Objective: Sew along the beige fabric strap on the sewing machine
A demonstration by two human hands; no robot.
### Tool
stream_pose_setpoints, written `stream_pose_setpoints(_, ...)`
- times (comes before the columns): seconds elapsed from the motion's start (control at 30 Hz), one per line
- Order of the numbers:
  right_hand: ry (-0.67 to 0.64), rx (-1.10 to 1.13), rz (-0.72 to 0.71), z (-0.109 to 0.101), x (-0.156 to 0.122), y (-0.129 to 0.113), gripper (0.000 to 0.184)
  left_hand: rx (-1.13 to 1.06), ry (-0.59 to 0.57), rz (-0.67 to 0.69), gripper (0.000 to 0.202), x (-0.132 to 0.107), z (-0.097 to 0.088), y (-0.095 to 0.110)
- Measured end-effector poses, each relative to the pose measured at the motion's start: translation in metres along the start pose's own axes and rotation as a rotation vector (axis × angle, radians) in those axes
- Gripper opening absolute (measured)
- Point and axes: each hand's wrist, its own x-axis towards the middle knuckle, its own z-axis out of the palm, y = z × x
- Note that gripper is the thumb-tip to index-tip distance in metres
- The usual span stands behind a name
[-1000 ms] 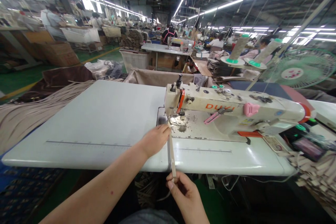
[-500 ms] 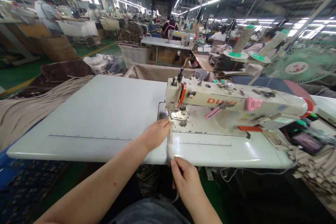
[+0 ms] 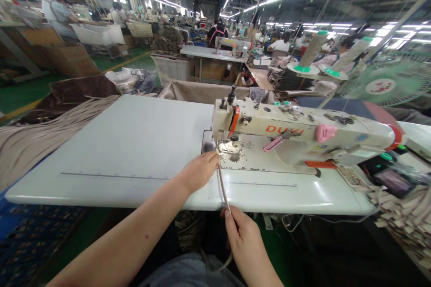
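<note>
A narrow beige fabric strip [image 3: 222, 184] runs from the needle area of the sewing machine [image 3: 262, 128] down over the table's front edge. Close in front of the presser foot, my left hand [image 3: 201, 170] is closed on the strip, fingertips pressed together at its upper end. At the table edge my right hand [image 3: 240, 228] pinches the same strip between thumb and fingers. The strip's tail hangs below that hand towards my lap. My left fingers partly hide where the strip meets the foot.
Long beige strips [image 3: 63, 123] lie along the table's left side. More strips [image 3: 409, 219] are piled at the right. A pink-handled tool [image 3: 276, 143] rests against the machine. Two thread cones [image 3: 311, 51] and a green fan [image 3: 384, 85] stand behind it. People work at other tables farther back.
My right hand has shifted slightly right and down with the strip, which now runs narrower and straighter between the hands. My left hand has stayed almost in place near the needle.
</note>
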Motion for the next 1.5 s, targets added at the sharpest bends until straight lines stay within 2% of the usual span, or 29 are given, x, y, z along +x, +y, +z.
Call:
stream_pose_setpoints(0.13,-0.158,0.295,0.132,0.004,0.002,0.006,0.055,-0.009,-0.011,-0.011,0.016,0.001,-0.002,0.001)
stream_pose_setpoints(0.27,-0.221,0.539,0.156,0.003,0.001,0.003,0.057,0.008,0.000,-0.012,0.020,0.001,-0.004,0.003)
stream_pose_setpoints(0.6,-0.330,0.590,0.104,0.008,-0.002,0.011,0.061,0.033,-0.014,0.050,0.019,0.003,-0.003,0.002)
stream_pose_setpoints(0.83,-0.344,0.563,0.097,0.007,-0.003,0.013,0.065,0.027,-0.004,0.032,0.028,0.003,-0.001,0.001)
stream_pose_setpoints(1.07,-0.383,0.608,0.058,0.007,-0.006,0.018,0.052,0.078,-0.015,0.029,0.022,0.002,0.001,0.001)
stream_pose_setpoints(1.23,-0.301,0.543,-0.038,0.006,-0.004,0.021,0.046,0.099,-0.020,0.082,0.015,-0.001,0.001,0.001)
stream_pose_setpoints(1.37,-0.211,0.586,0.044,0.012,-0.004,0.025,0.037,0.092,-0.023,0.094,0.012,0.000,-0.003,0.002)
stream_pose_setpoints(1.5,-0.203,0.792,0.172,0.019,-0.003,0.031,0.044,0.077,0.005,0.089,0.011,0.002,-0.007,0.003)
